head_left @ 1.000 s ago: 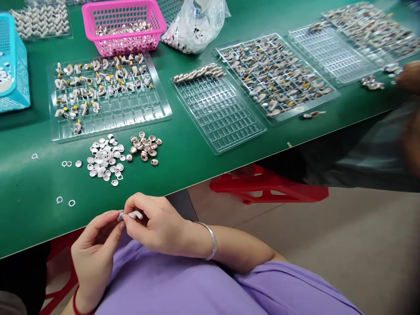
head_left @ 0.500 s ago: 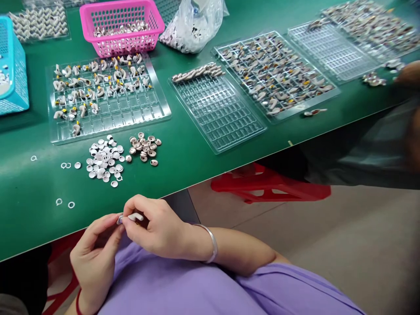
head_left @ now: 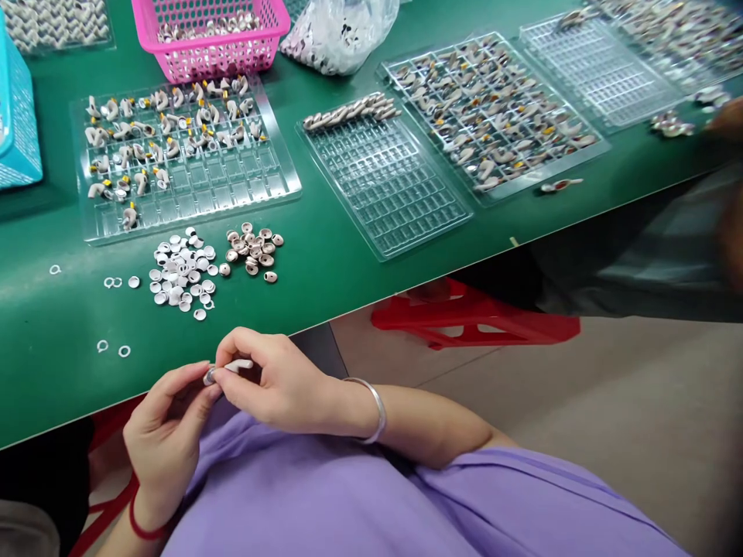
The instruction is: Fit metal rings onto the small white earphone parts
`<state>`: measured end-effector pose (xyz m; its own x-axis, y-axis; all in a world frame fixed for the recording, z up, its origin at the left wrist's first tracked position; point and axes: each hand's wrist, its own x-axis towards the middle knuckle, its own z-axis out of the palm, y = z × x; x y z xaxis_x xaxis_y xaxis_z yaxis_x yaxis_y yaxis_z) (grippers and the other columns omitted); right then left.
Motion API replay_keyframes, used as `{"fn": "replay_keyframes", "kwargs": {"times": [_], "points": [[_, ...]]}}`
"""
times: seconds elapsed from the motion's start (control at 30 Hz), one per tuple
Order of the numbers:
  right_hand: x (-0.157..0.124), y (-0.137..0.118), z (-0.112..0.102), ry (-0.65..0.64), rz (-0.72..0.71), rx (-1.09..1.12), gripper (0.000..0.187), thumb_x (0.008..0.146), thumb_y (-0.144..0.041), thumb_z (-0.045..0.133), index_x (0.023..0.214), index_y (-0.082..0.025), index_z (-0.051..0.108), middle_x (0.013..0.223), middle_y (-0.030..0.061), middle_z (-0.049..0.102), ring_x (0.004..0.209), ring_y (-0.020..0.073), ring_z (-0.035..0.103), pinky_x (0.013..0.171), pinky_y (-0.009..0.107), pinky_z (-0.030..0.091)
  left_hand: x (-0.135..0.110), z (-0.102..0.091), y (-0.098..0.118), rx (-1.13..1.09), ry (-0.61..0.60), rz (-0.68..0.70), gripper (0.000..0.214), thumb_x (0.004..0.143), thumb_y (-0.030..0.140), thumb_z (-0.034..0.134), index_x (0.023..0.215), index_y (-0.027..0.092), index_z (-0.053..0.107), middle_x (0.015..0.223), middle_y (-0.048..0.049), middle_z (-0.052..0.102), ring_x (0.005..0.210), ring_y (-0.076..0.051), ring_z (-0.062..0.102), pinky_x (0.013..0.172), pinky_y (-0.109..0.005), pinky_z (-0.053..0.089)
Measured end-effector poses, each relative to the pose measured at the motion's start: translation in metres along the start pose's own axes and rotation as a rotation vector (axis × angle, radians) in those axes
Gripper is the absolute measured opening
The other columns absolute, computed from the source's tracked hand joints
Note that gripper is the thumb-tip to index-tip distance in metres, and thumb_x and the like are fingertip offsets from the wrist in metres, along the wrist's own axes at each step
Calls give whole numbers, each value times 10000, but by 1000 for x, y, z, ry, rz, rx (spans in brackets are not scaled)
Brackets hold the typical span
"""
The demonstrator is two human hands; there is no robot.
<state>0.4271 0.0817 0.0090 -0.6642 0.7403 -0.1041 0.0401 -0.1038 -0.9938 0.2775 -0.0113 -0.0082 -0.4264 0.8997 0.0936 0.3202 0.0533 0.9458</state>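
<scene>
My right hand (head_left: 272, 383) is closed around a small white earbud shell (head_left: 237, 365) at the near edge of the green table (head_left: 325, 267). My left hand (head_left: 166, 429) pinches a small round cap (head_left: 209, 377) against the shell's end, so both hands meet at the piece. Just beyond them lie a pile of white caps (head_left: 179, 275) and a smaller pile of brownish caps (head_left: 254, 249). Farther back sits a clear tray (head_left: 183, 162) partly filled with shells.
An empty clear tray (head_left: 386, 178) with a row of parts at its far end lies at centre. More filled trays (head_left: 493, 116) lie to the right, a pink basket (head_left: 212, 35), plastic bag (head_left: 340, 35) and blue basket (head_left: 17, 124) behind. Another person's hand (head_left: 728, 120) shows far right. A red stool (head_left: 470, 321) stands below.
The hands stay together on the shell and cap, with only slight finger shifts. The view has tilted a little, so the table items sit higher in frame.
</scene>
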Motion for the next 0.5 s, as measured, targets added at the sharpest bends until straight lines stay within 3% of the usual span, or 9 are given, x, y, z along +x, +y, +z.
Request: {"fn": "replay_keyframes", "kwargs": {"times": [0.13, 0.5], "points": [[-2, -3, -4, -12, -10, -20, 78, 836, -187, 589, 816, -195, 514, 623, -69, 502, 516, 70, 429, 492, 191, 340, 5, -5, 0, 110, -70, 130, 293, 825, 165, 778, 1060, 339, 778, 924, 38, 794, 780, -120, 737, 743, -209, 604], [1, -5, -7, 34, -126, -182, 71, 860, -205, 562, 827, -190, 500, 668, -53, 505, 547, 77, 415, 549, 207, 345, 8, 1, 1, 33, -23, 96, 374, 766, 100, 825, 1052, 335, 778, 913, 66, 787, 770, -80, 726, 732, -146, 588]]}}
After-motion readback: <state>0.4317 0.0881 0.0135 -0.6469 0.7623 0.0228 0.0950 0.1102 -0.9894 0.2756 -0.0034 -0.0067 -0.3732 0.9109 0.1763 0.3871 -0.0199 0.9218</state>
